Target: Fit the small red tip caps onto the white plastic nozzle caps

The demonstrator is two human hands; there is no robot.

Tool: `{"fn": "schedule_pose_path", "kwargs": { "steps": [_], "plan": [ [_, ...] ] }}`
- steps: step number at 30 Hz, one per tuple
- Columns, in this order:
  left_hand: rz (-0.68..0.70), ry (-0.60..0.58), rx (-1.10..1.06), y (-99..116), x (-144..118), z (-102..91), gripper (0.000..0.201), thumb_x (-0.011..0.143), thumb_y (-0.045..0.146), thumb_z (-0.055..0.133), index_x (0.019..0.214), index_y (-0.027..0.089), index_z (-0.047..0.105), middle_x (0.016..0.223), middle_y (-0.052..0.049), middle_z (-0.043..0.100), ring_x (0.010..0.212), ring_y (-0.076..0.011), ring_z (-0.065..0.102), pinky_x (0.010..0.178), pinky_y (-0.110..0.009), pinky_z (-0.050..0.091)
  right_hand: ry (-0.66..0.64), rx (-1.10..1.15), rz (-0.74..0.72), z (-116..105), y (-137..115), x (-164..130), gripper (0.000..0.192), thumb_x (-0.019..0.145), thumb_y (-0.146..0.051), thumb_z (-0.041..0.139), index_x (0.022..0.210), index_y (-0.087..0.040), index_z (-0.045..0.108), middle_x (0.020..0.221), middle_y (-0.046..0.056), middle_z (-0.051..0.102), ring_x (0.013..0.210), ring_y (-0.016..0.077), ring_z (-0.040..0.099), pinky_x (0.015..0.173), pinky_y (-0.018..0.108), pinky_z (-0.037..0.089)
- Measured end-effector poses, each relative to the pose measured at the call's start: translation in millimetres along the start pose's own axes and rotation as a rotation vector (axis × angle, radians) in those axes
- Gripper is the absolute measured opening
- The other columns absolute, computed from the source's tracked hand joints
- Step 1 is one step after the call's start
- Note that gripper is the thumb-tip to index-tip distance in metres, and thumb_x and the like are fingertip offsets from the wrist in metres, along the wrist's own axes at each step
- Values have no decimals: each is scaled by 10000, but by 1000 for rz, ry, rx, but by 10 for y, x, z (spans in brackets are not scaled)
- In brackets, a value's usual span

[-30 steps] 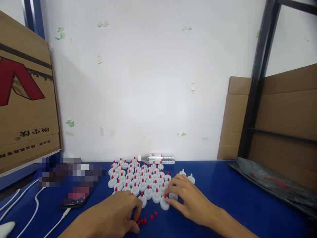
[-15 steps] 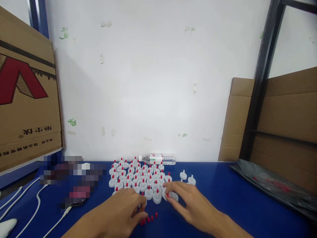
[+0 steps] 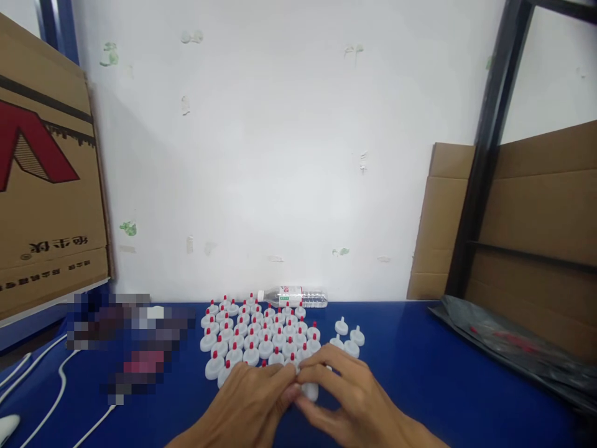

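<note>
Red-tipped white caps [image 3: 251, 356]: more than thirty, packed in a cluster at lower centre of the frame; cannot be counted exactly, with overlaps throughout and the nearest ones partly behind the hands.
Plain white caps [image 3: 357, 336]: four in plain sight, nozzles up, right of the cluster, the nearer two partly behind the right hand.
Cap at the fingers [image 3: 310, 392]: one, white, at lower centre, between right thumb and forefinger; top hidden.
Left hand [image 3: 256, 395]: one, at bottom centre, with thumb and fingertips drawn close together against the right fingertips; cannot tell whether clamped on anything.
Right hand [image 3: 357, 389]: one, bottom, right of centre, curled about the white cap; cannot tell whether gripping or merely beside it.
Bottle [image 3: 291, 297]: one, clear, labelled, on its side behind the cluster.
White cables [image 3: 63, 373]: at least three strands, lower left, cut off by the frame.
Pixelated patches [image 3: 144, 361]: left of the cluster; impossible to make out.
Printed carton [image 3: 51, 205]: one, left edge, cut off.
Dark plastic bag [image 3: 508, 342]: one, lower right, red print illegible.
</note>
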State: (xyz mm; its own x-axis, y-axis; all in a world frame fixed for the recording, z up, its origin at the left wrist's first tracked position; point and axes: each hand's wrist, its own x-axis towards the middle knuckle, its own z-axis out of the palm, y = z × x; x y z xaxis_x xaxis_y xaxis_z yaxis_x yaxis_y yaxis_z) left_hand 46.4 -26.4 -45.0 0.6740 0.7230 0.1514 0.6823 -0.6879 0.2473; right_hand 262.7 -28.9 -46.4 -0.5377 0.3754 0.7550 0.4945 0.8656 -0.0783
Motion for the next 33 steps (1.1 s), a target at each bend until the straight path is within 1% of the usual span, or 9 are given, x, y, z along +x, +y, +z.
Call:
{"fn": "schedule_pose_path", "kwargs": {
  "steps": [3,5,7,9,13,17,20,25,33],
  "plan": [
    [-44,108,-123,-1,-95,-171,539,1051,512,69,821,258,486,790,-23,638,727,-195,565,723,-307,455,-1,-222,50,-105,249,-13,189,1004,-149,485,1043,-209,660,1003,97,714,875,217,699,723,318,557],
    [-104,162,-134,-24,-125,-314,569,1053,562,80,845,251,508,827,-11,635,771,-185,559,760,-296,456,11,-289,147,-179,381,-10,148,1008,-194,508,1015,-219,654,992,87,717,884,235,693,762,357,544],
    [-98,118,-53,-78,-113,-422,584,1066,540,103,821,234,537,804,-11,631,759,-184,556,755,-304,429,22,-261,264,-219,421,5,103,1003,-251,542,1005,-231,643,965,67,719,871,233,684,784,367,530],
    [-81,41,62,-145,-81,-465,600,1077,496,130,769,216,563,757,-25,630,730,-193,560,734,-322,396,1,-177,315,-211,378,22,87,1000,-281,558,1002,-237,633,957,52,718,890,227,671,816,366,515],
    [-112,-49,136,-199,-65,-412,585,1078,408,159,763,201,607,756,-64,662,741,-224,602,711,-341,382,-106,-62,250,-105,240,13,62,988,-261,582,978,-226,633,982,45,697,945,225,631,867,378,472],
    [-161,-151,156,-163,-147,-357,285,988,344,390,884,210,619,929,-105,690,838,-275,638,703,-357,408,-186,-30,236,-4,205,-41,42,961,-257,638,941,-221,648,879,19,676,865,204,598,833,361,436],
    [-181,-215,180,-171,-201,-355,152,909,305,480,863,224,600,924,-105,690,829,-296,644,672,-364,406,-269,-6,239,24,210,-72,25,952,-251,654,936,-232,656,883,2,682,888,197,595,872,362,410],
    [-194,-273,143,-189,-196,-361,97,870,306,522,823,240,575,874,-79,688,809,-294,656,618,-344,380,-374,-63,254,-14,221,-75,73,965,-248,616,1023,-241,659,1006,22,690,986,219,590,942,397,383],
    [-216,-253,106,-124,-174,-339,146,889,375,528,895,241,584,924,-101,689,851,-312,660,647,-362,404,-434,-153,233,-108,236,-36,99,966,-218,581,994,-253,670,969,27,689,973,229,587,940,416,392]
  ]
}}
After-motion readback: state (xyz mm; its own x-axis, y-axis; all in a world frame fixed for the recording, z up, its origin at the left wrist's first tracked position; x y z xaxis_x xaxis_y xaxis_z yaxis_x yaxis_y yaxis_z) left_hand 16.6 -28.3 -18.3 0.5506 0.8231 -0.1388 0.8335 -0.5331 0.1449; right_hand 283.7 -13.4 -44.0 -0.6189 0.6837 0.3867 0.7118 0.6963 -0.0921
